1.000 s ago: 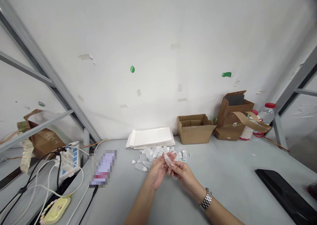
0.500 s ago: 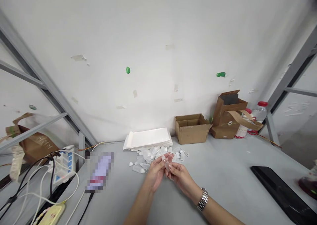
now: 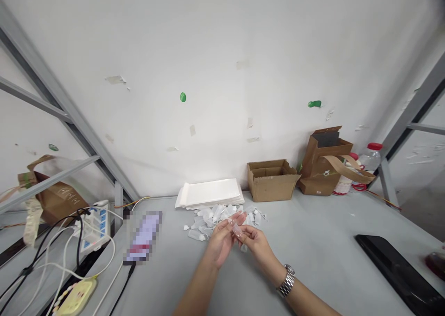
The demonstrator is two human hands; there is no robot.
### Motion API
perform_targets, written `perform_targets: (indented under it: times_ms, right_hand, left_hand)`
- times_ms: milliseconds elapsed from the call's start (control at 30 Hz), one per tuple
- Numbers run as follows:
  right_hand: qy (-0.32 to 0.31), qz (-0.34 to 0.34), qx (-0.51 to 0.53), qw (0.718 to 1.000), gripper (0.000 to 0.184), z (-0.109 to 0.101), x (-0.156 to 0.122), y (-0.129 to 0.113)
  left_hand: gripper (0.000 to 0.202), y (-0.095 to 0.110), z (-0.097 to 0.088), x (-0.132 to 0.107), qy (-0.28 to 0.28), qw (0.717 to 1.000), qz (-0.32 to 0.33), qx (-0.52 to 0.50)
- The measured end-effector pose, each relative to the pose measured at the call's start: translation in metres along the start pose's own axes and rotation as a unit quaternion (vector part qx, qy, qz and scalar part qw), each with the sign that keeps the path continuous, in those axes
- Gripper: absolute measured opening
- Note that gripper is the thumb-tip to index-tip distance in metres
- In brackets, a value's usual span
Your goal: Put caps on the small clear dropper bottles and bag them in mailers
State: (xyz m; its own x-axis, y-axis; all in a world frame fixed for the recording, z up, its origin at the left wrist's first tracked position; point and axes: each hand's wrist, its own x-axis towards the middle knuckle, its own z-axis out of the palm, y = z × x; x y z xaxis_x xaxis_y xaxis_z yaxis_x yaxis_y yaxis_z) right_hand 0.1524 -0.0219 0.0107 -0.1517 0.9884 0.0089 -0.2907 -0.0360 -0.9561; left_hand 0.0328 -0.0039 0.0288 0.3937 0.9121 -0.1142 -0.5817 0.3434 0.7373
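Note:
My left hand [image 3: 221, 243] and my right hand [image 3: 256, 242] meet in the middle, just in front of a loose pile of small translucent plastic bottles [image 3: 196, 235]. Both have their fingers closed on one such small translucent bottle [image 3: 238, 231]. The fingertips cover much of it, so its cap end cannot be made out. A pale translucent end [image 3: 244, 248] shows below my right fingers; whether it is part of the same bottle is unclear. White caps and thin tips lie among the piled bottles. A metal watch [image 3: 287, 281] is on my right wrist.
Behind the pile lie stacked white envelopes [image 3: 210, 193], beside an open cardboard box [image 3: 273, 187]. A brown paper bag [image 3: 318, 172] stands at the back right. A black object [image 3: 396, 269] lies right; a phone [image 3: 145, 237], power strip [image 3: 93, 228] and cables are left.
The view has shifted slightly. My hands stay together at the bottle, with small finger movements. A translucent end now shows below my right fingers.

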Motion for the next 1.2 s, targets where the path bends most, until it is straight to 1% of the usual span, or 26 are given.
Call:
perform_targets:
  times_ms: [100,233,333,433,700,900,1000,1067,1133,1200]
  right_hand:
    - [-0.011,0.007,0.022,1.0,0.035,0.0,-0.001,-0.002]
    - [-0.037,0.038,0.081,0.995,0.033,0.001,-0.003,-0.004]
    - [-0.053,0.054,0.132,0.988,0.032,0.003,-0.004,-0.005]
    - [-0.054,0.055,0.158,0.984,0.029,0.004,-0.004,-0.005]
    - [-0.048,0.05,0.159,0.985,0.024,0.003,-0.004,-0.003]
    - [-0.07,0.053,0.229,0.97,0.022,-0.001,-0.001,0.004]
    - [-0.086,0.066,0.265,0.958,0.022,-0.003,0.002,0.006]
    - [-0.093,0.069,0.275,0.955,0.022,-0.003,0.003,0.005]
    - [-0.096,0.062,0.27,0.956,0.022,-0.002,0.002,0.003]
    - [-0.101,0.055,0.258,0.959,0.022,0.0,0.002,0.0]
  left_hand:
    - [0.028,-0.001,-0.001,0.0,-0.009,1.0,-0.007,-0.027]
    - [0.029,-0.001,-0.001,0.0,-0.015,0.999,-0.011,-0.031]
    - [0.036,-0.001,-0.002,0.0,-0.011,1.0,-0.005,-0.011]
    - [0.046,-0.001,-0.004,0.001,-0.017,1.0,-0.004,0.021]
    - [0.035,-0.001,-0.003,0.001,-0.011,1.0,0.003,0.028]
    - [0.032,-0.004,-0.004,0.003,-0.027,1.0,-0.002,-0.01]
    - [0.036,-0.006,-0.003,0.003,-0.025,1.0,0.01,-0.005]
    - [0.043,-0.006,-0.002,0.002,-0.031,0.999,0.021,0.013]
    - [0.049,-0.005,0.0,0.001,-0.034,0.999,0.024,0.033]
    - [0.049,-0.002,0.0,0.001,-0.024,0.999,0.02,0.04]
